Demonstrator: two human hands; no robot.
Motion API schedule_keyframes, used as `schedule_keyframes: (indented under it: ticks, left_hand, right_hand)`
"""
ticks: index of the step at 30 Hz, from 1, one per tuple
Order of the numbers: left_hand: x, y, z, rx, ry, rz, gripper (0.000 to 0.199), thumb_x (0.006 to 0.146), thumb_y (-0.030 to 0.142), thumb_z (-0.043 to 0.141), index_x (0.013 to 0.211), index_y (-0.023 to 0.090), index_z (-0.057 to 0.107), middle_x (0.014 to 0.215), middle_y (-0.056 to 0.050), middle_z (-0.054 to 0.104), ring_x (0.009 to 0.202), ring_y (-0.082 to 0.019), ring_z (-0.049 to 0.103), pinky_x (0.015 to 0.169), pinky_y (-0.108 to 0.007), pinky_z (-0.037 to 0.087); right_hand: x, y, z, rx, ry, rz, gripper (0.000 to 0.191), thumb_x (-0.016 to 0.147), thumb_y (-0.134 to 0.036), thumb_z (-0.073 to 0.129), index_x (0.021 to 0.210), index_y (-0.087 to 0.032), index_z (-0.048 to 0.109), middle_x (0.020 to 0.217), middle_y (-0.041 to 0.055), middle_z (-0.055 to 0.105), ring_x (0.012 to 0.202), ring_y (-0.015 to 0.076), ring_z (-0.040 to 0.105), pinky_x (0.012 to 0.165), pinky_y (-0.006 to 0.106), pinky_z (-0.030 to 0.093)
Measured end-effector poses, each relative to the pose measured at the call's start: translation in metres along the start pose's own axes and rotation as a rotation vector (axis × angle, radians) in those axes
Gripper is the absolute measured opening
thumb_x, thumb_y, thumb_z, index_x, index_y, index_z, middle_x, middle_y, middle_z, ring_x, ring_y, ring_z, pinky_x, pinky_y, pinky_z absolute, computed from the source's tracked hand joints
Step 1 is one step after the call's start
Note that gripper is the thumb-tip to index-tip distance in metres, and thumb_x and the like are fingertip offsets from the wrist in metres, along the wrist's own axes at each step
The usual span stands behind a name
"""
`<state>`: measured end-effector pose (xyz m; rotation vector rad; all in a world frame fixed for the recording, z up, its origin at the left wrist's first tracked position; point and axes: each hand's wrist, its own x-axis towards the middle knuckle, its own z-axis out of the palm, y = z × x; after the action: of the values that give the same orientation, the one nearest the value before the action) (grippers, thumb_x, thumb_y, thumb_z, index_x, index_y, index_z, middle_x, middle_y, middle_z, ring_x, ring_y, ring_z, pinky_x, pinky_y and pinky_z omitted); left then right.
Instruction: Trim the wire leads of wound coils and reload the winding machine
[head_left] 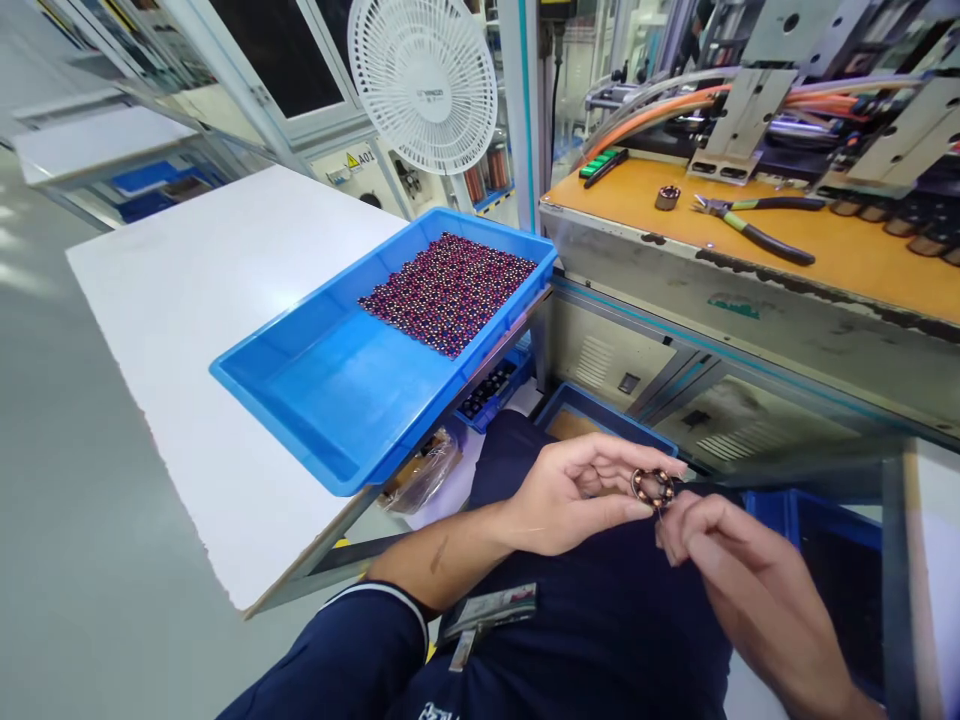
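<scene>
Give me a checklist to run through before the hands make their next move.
1. Ring part held: ok, between the left hand's thumb and fingers.
2. Right hand's grip: cannot tell; it is close beside the part, its hold hidden.
3. Winding undamaged: cannot tell, too small.
4. Pliers in hand: not ok, they lie on the orange worktop.
5. Blue tray upright on the white table: ok.

head cam | from head height | faces forward and down | lap (611,600) close below, fan (431,90) farther off

Room above tray (345,390) (fan (424,85) behind)
</scene>
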<state>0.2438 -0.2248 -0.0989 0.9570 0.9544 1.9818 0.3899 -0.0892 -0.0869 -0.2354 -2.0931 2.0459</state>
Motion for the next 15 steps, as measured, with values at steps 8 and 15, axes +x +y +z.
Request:
schedule_keyframes:
  ticks: [8, 15]
  left_hand:
    - [0.005, 0.0, 0.004, 0.0, -0.047, -0.101, 0.035, 0.077, 0.015, 0.078, 0.111, 0.018, 0.073, 0.126, -0.013, 0.061, 0.096, -0.015, 0.068, 0.087, -0.03, 0.058]
    - [0.001, -0.012, 0.005, -0.084, 0.08, -0.16, 0.059, 0.066, 0.008, 0.085, 0.12, 0.018, 0.064, 0.104, -0.007, 0.072, 0.091, -0.013, 0.071, 0.087, -0.029, 0.059]
  right_hand:
    - [0.025, -0.032, -0.006, -0.27, 0.118, -0.011, 0.025, 0.092, -0.035, 0.064, 0.073, -0.019, 0.058, 0.073, 0.0004, 0.058, 0.064, 0.0121, 0.057, 0.057, 0.018, 0.049]
    - [0.021, -0.024, -0.001, -0.308, 0.107, -0.051, 0.022, 0.097, -0.031, 0.057, 0.079, -0.021, 0.06, 0.081, -0.0007, 0.061, 0.068, 0.0099, 0.058, 0.06, 0.015, 0.05]
